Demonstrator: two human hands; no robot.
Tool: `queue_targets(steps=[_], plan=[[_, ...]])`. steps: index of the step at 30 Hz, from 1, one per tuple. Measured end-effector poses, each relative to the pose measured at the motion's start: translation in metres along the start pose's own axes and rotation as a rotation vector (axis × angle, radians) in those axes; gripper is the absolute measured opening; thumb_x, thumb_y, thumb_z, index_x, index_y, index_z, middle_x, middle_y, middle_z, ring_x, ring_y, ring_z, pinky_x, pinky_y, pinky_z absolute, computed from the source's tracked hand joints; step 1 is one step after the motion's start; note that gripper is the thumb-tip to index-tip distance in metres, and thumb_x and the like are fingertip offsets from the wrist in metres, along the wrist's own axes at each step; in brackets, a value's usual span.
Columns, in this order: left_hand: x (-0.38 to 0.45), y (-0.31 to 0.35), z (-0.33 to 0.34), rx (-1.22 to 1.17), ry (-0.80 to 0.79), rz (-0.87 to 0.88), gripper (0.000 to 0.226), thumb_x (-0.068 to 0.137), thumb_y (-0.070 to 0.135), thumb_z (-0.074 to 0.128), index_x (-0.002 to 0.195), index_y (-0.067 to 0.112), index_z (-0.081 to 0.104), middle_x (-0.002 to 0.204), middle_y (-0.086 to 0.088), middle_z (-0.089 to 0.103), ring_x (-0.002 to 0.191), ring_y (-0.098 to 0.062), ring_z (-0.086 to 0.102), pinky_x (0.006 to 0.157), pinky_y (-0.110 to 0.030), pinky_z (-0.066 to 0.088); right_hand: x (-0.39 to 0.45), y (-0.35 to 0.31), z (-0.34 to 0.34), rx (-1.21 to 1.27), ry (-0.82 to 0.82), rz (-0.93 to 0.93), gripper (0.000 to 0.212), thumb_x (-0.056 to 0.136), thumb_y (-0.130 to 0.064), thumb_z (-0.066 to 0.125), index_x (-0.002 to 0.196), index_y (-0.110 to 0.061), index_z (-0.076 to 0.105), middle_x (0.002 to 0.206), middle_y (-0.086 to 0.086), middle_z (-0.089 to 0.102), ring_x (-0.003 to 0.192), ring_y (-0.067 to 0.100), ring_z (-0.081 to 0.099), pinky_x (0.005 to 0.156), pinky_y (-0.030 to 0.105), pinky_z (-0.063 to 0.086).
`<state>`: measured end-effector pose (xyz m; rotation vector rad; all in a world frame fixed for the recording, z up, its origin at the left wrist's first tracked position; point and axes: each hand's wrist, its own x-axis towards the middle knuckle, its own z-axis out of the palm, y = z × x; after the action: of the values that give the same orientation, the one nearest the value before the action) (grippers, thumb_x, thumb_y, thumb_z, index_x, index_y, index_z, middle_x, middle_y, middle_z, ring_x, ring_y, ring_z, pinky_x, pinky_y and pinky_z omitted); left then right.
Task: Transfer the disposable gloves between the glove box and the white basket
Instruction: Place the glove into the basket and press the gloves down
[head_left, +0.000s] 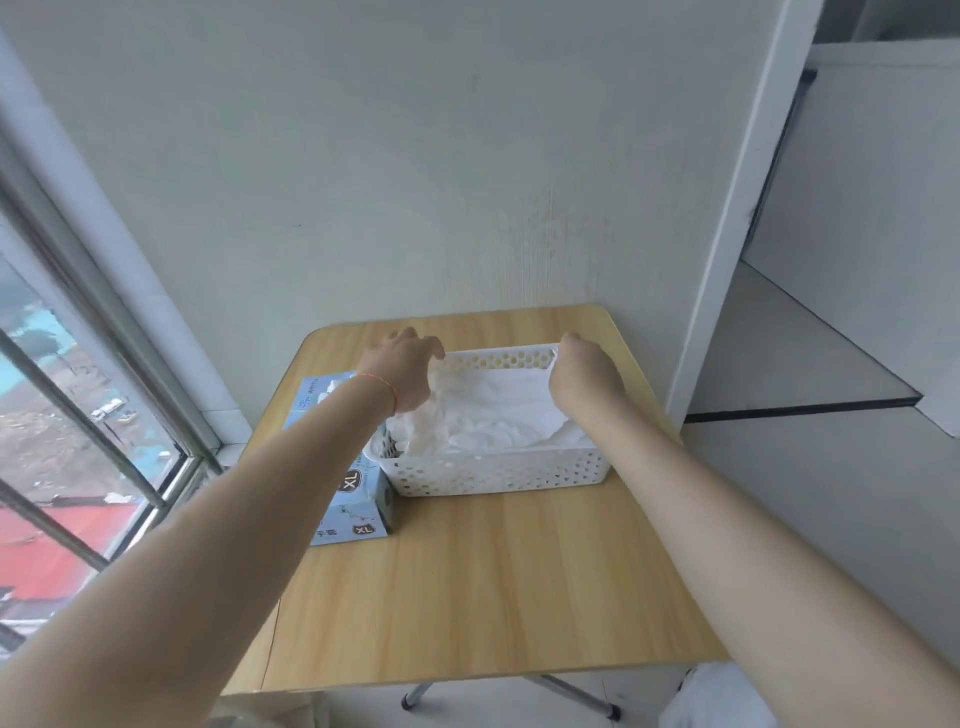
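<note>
Tabletop (467, 597): light wood-grain surface, set against a pale wall; a window lies toward 9 o'clock.
White basket (498, 475): perforated plastic, rectangular, standing on the tabletop toward 12 o'clock of its centre, long side facing the viewer.
Basket contents: a loose heap of thin white disposable gloves (498, 421), filling most of the interior and rising to about rim level; a dark gap shows at the basket's 9 o'clock end.
Glove box (358, 514): pale blue carton marked "XL", lying at 9 o'clock of the basket, touching or just beside its left end; partly hidden by the left forearm. A little white material shows at its top opening near the far end.
Left hand (402, 371): over the basket's far-left corner, fingers curled downward and pinching the edge of a glove sheet; a thin red cord circles the wrist.
Right hand (584, 374): over the basket's far-right corner, fingers drawn together, pinching the opposite edge of the same white sheet.
Held sheet: stretched between both hands above the heap, its lower part draping into the basket.
</note>
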<state>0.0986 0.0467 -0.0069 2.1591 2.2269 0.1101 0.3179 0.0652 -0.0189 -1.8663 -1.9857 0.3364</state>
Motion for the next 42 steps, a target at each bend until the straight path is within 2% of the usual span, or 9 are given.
queue_targets(steps=[5, 11, 16, 19, 23, 26, 29, 32, 42], plan=[[-0.018, 0.032, -0.001, -0.231, 0.041, 0.112, 0.018, 0.091, 0.044, 0.058, 0.101, 0.032, 0.067, 0.094, 0.008, 0.056, 0.086, -0.014, 0.059, 0.073, -0.03, 0.05, -0.007, -0.002, 0.007, -0.22, 0.011, -0.103, 0.041, 0.087, 0.011, 0.047, 0.126, 0.002, 0.042, 0.112, 0.014, 0.059, 0.094, 0.029, 0.062, 0.059, 0.032, 0.039], [-0.025, 0.042, 0.0, -0.201, -0.19, 0.075, 0.057, 0.076, 0.059, 0.073, 0.123, 0.032, 0.056, 0.094, 0.01, 0.049, 0.091, -0.014, 0.052, 0.076, -0.025, 0.038, -0.016, -0.009, 0.006, -0.421, 0.181, -0.317, 0.036, 0.081, 0.01, 0.053, 0.113, -0.006, 0.05, 0.116, 0.013, 0.048, 0.102, 0.026, 0.052, 0.071, 0.03, 0.041], [-0.028, 0.028, -0.011, -0.073, -0.355, 0.019, 0.09, 0.07, 0.059, 0.078, 0.144, 0.034, 0.032, 0.123, -0.002, 0.056, 0.096, -0.021, 0.06, 0.082, -0.032, 0.051, -0.018, -0.015, 0.007, -0.35, -0.114, -0.315, 0.045, 0.086, 0.011, 0.044, 0.128, -0.004, 0.049, 0.126, 0.015, 0.048, 0.105, 0.029, 0.055, 0.068, 0.032, 0.039], [-0.032, 0.021, 0.001, -0.102, -0.484, -0.043, 0.089, 0.079, 0.049, 0.072, 0.149, 0.033, 0.019, 0.093, -0.006, 0.061, 0.062, -0.016, 0.054, 0.055, -0.024, 0.047, -0.019, -0.015, 0.011, -0.368, -0.256, -0.192, 0.053, 0.085, 0.009, 0.045, 0.136, -0.006, 0.044, 0.141, 0.017, 0.037, 0.118, 0.031, 0.05, 0.076, 0.034, 0.039], [-0.032, 0.015, 0.02, -0.069, -0.441, -0.024, 0.081, 0.086, 0.049, 0.064, 0.152, 0.031, 0.019, 0.115, -0.006, 0.061, 0.079, -0.02, 0.061, 0.066, -0.029, 0.053, -0.019, -0.028, 0.013, -0.391, -0.217, -0.182, 0.051, 0.086, 0.004, 0.048, 0.135, -0.006, 0.044, 0.137, 0.015, 0.038, 0.12, 0.031, 0.047, 0.079, 0.035, 0.041], [-0.033, 0.006, 0.004, -0.252, -0.369, -0.03, 0.068, 0.082, 0.054, 0.068, 0.139, 0.032, 0.04, 0.106, -0.002, 0.067, 0.067, -0.018, 0.067, 0.075, -0.034, 0.059, -0.019, -0.047, 0.014, -0.327, -0.112, -0.25, 0.038, 0.086, 0.004, 0.044, 0.122, -0.006, 0.05, 0.123, 0.013, 0.044, 0.1, 0.029, 0.051, 0.067, 0.035, 0.04], [-0.036, -0.021, -0.016, -0.509, 0.003, -0.053, 0.014, 0.09, 0.033, 0.062, 0.101, 0.026, 0.066, 0.088, -0.002, 0.07, 0.061, -0.018, 0.066, 0.065, -0.029, 0.058, -0.02, -0.074, 0.019, -0.24, -0.059, -0.334, 0.019, 0.089, -0.001, 0.042, 0.103, -0.007, 0.052, 0.11, 0.01, 0.049, 0.081, 0.026, 0.048, 0.058, 0.033, 0.035], [-0.043, -0.059, -0.019, -0.519, 0.295, -0.167, 0.014, 0.088, 0.022, 0.057, 0.08, 0.029, 0.066, 0.09, 0.003, 0.069, 0.078, -0.018, 0.065, 0.075, -0.031, 0.055, -0.024, -0.106, 0.034, -0.111, -0.046, -0.415, 0.017, 0.09, -0.004, 0.041, 0.098, -0.01, 0.055, 0.103, 0.006, 0.053, 0.08, 0.024, 0.051, 0.06, 0.032, 0.035], [-0.08, -0.123, 0.0, -0.688, 0.091, -0.293, 0.014, 0.084, 0.019, 0.06, 0.094, 0.021, 0.069, 0.085, 0.001, 0.064, 0.068, -0.014, 0.059, 0.061, -0.022, 0.046, -0.039, -0.18, 0.075, -0.079, -0.188, -0.471, 0.027, 0.088, -0.037, 0.061, 0.099, -0.012, 0.063, 0.106, 0.004, 0.055, 0.094, 0.025, 0.057, 0.081, 0.038, 0.05]])
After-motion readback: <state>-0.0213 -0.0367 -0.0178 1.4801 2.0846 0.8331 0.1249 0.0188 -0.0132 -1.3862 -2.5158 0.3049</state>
